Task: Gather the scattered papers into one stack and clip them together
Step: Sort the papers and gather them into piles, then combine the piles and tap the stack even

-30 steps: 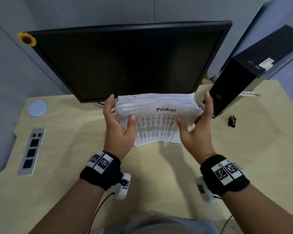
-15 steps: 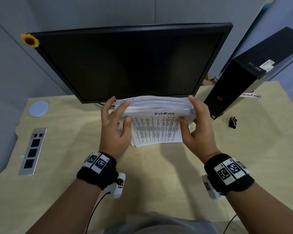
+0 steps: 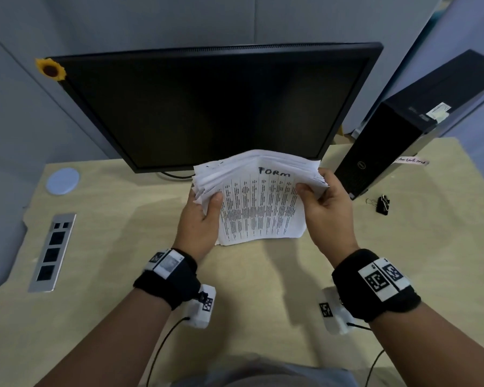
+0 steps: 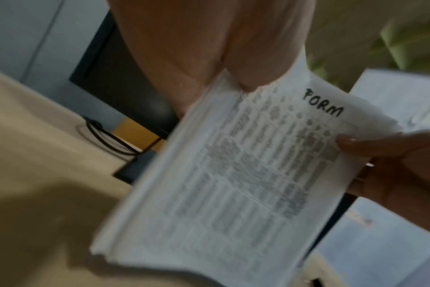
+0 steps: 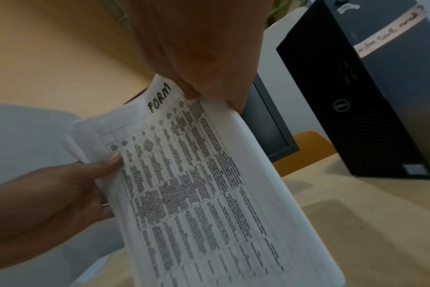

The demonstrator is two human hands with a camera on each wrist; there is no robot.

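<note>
Since half a second ago the paper stack [image 3: 259, 199] has tilted up, its face toward the person. Head view: left hand [image 3: 200, 224] and right hand [image 3: 329, 210] grip its side edges above the tan counter [image 3: 123, 247]; binder clip [image 3: 382, 204] lies right, near the computer tower [image 3: 397, 141]. Left wrist view: fingers [image 4: 366, 145] clamp paper. Right wrist view likewise. Tapping the bottom edge down should square it.
</note>
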